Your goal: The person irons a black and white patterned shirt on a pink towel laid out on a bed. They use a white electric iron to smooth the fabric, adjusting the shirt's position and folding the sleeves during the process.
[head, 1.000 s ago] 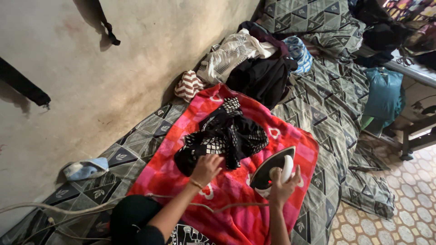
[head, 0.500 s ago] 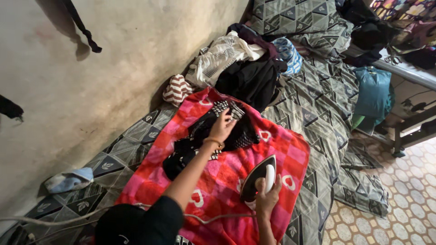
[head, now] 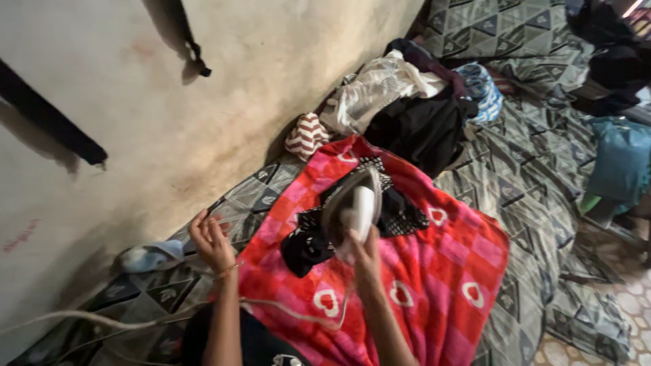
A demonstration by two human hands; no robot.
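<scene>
- Two hands are in my view. My right hand (head: 364,245) has its fingers clamped on the handle of the white-and-grey electric iron (head: 352,207), which is lifted and tilted above the crumpled black-and-white patterned garment (head: 400,213).
- My left hand (head: 210,238) is raised near the wall with its fingers spread apart, holding nothing.
- A pale cord (head: 169,317) trails across my lap.
- The garment lies on the red-and-pink fleece blanket with white hearts (head: 441,285), spread over the grey geometric-print bed sheet (head: 529,169).
- Farther off, a heap of mixed clothes (head: 400,102) sits against the wall.
</scene>
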